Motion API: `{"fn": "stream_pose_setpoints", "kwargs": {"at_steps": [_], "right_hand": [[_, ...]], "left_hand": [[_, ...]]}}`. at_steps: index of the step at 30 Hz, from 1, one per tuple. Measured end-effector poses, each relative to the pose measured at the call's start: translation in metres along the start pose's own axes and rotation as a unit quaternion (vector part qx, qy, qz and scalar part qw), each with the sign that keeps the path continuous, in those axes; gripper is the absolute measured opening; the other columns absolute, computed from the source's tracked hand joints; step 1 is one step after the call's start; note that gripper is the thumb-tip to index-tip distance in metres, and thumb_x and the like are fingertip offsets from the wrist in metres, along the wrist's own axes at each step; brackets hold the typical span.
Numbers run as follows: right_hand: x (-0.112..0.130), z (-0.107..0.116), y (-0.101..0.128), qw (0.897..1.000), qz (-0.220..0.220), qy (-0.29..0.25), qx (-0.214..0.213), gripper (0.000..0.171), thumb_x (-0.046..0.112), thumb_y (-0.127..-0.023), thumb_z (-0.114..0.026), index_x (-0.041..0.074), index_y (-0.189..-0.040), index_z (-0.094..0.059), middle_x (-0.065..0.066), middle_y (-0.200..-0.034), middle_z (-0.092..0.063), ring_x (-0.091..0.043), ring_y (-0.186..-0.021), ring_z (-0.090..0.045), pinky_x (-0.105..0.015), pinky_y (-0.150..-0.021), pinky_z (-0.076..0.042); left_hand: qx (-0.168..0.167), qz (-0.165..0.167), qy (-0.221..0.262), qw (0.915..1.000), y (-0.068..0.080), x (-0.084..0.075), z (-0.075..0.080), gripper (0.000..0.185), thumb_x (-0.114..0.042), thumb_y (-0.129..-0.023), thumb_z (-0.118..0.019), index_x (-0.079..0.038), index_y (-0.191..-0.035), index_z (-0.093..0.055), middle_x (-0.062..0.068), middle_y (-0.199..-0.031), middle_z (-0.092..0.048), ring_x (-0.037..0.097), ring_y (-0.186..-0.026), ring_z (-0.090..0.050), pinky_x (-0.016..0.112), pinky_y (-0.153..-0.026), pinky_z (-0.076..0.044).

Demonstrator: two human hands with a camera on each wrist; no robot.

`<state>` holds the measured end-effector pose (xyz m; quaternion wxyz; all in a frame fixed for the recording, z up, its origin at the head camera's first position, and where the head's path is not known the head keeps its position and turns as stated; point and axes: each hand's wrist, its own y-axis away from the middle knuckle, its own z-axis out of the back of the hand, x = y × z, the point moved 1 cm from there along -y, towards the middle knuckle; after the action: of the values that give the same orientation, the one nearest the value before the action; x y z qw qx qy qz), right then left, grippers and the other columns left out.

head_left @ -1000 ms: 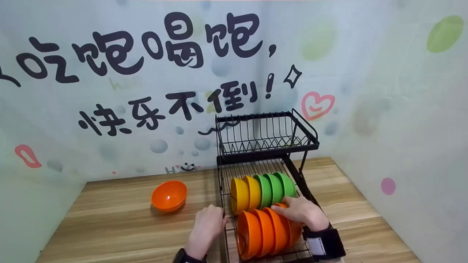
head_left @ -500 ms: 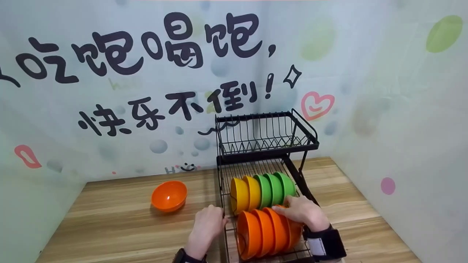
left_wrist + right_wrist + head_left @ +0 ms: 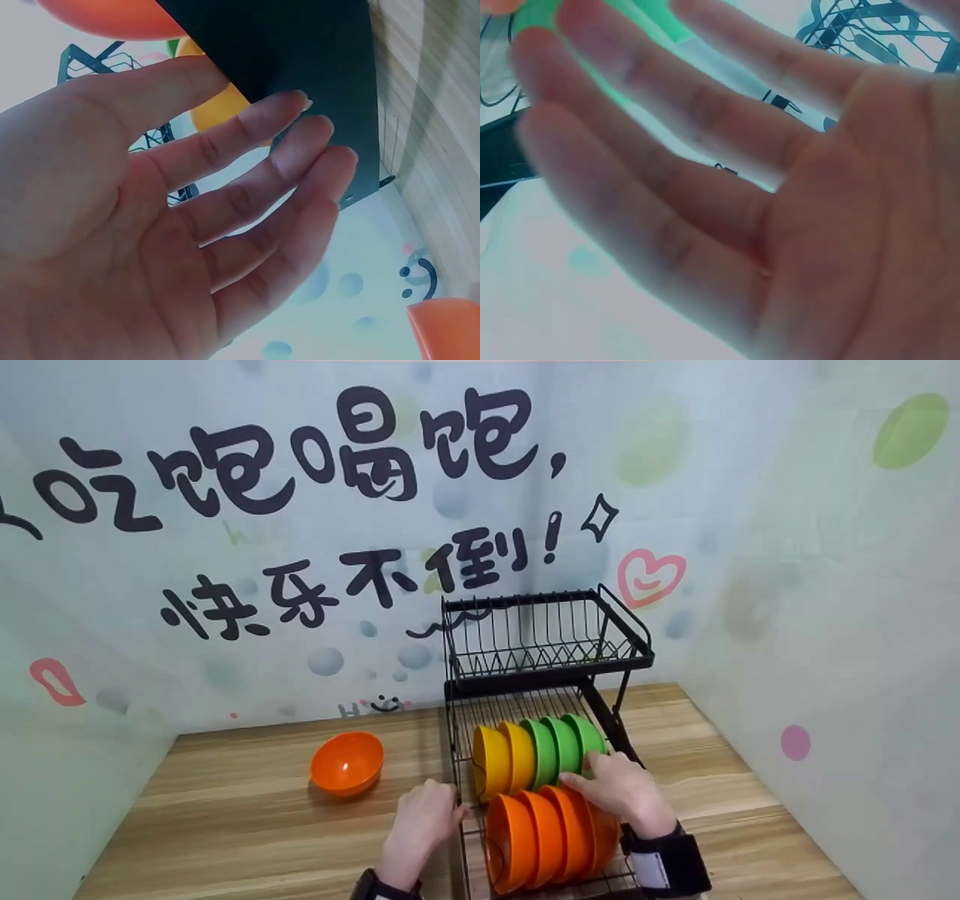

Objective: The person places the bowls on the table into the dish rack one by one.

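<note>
One orange bowl (image 3: 347, 762) sits loose on the table (image 3: 225, 825); your left hand (image 3: 424, 817), fingers straight, rests against the rack (image 3: 540, 660). Nine bowls are racked; your spread right hand (image 3: 619, 791) hovers over the orange row (image 3: 544, 836).

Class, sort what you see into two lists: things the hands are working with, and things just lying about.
In hand:
- right hand, over the orange bowls and by the green bowls
- left hand, on the dish rack edge

Lying about:
- yellow bowls
- single orange bowl on the table
</note>
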<state>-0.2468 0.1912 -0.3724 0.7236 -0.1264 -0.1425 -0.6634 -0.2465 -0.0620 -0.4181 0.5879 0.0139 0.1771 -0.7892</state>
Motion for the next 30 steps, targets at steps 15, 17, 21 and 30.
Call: {"fn": "stream_pose_setpoints", "kwargs": {"at_steps": [15, 17, 21, 30], "right_hand": [[0.006, 0.002, 0.0, 0.999, 0.027, -0.031, -0.034, 0.029, 0.033, -0.087, -0.065, 0.009, -0.1, -0.06, -0.001, -0.067, -0.054, -0.016, -0.059, -0.05, -0.027, -0.051, -0.037], [0.007, 0.002, 0.0, 0.998, 0.033, -0.035, -0.038, 0.027, 0.032, -0.087, -0.065, 0.009, -0.098, -0.06, -0.001, -0.067, -0.054, -0.016, -0.059, -0.05, -0.027, -0.052, -0.036], [0.007, 0.002, 0.0, 0.997, 0.043, -0.04, -0.045, 0.024, 0.031, -0.086, -0.066, 0.009, -0.094, -0.06, -0.001, -0.067, -0.054, -0.015, -0.059, -0.05, -0.027, -0.052, -0.037], [0.008, 0.002, 0.001, 0.997, 0.048, -0.051, -0.039, 0.021, 0.03, -0.087, -0.065, 0.011, -0.092, -0.059, -0.001, -0.066, -0.054, -0.016, -0.059, -0.05, -0.028, -0.053, -0.037]], "left_hand": [[-0.159, 0.044, -0.067, 0.9841, -0.01, 0.058, -0.01, 0.03, -0.006, -0.073, -0.074, 0.005, -0.096, -0.06, 0.02, -0.09, -0.062, 0.034, -0.079, -0.059, 0.043, -0.065, -0.053], [-0.168, 0.05, -0.069, 0.982, -0.011, 0.066, -0.013, 0.031, -0.003, -0.073, -0.072, 0.006, -0.099, -0.059, 0.021, -0.092, -0.06, 0.035, -0.08, -0.058, 0.044, -0.066, -0.053], [-0.196, 0.053, -0.086, 0.9753, -0.01, 0.08, -0.019, 0.025, 0.001, -0.074, -0.067, 0.007, -0.097, -0.058, 0.022, -0.086, -0.059, 0.037, -0.078, -0.058, 0.045, -0.067, -0.052], [-0.211, 0.048, -0.095, 0.9718, -0.001, 0.095, -0.024, 0.01, 0.014, -0.073, -0.057, 0.006, -0.078, -0.058, 0.019, -0.071, -0.061, 0.035, -0.064, -0.06, 0.044, -0.058, -0.05]]}}
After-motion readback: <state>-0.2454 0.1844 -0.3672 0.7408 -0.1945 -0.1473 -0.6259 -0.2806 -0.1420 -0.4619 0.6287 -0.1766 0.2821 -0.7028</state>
